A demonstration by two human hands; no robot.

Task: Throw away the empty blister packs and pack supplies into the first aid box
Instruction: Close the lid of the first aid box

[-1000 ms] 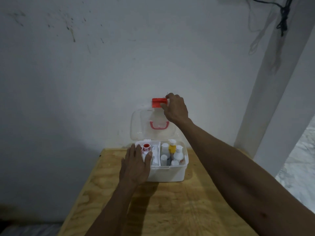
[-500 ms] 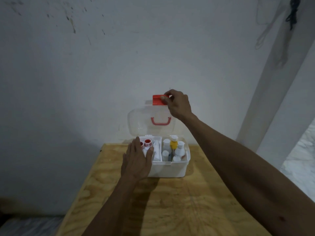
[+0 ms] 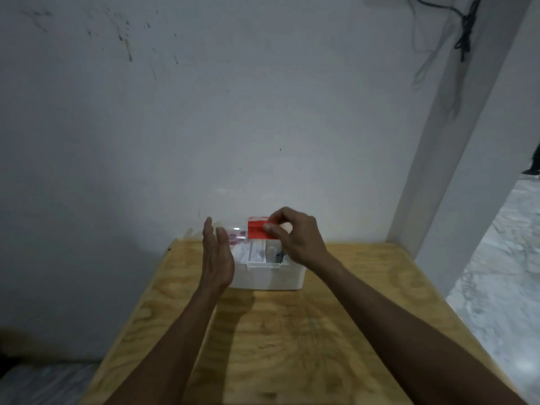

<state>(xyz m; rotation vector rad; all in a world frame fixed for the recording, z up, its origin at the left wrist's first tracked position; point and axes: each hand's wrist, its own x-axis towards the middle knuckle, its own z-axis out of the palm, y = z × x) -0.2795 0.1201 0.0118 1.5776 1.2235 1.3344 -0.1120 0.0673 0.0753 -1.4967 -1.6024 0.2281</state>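
Observation:
A white first aid box [image 3: 267,277] stands at the far end of the plywood table [image 3: 292,331], against the wall. Its clear lid [image 3: 233,233] is tilted well down over the box, and through the gap I see white bottles and packets [image 3: 263,252] inside. My right hand [image 3: 295,238] pinches the lid's red latch [image 3: 257,231] between thumb and fingers. My left hand [image 3: 216,255] is held edge-on at the box's left side, fingers straight and apart, holding nothing; whether it touches the box I cannot tell.
A grey-white wall rises right behind the box. A white pillar [image 3: 455,141] stands at the right, with a dark cord [image 3: 464,33] hanging near its top. Marble floor [image 3: 502,273] shows past the table's right edge.
My right hand has swung the lid from upright down toward the box by its red latch. My left hand has lifted off the box's contents and turned edge-on at the left side.

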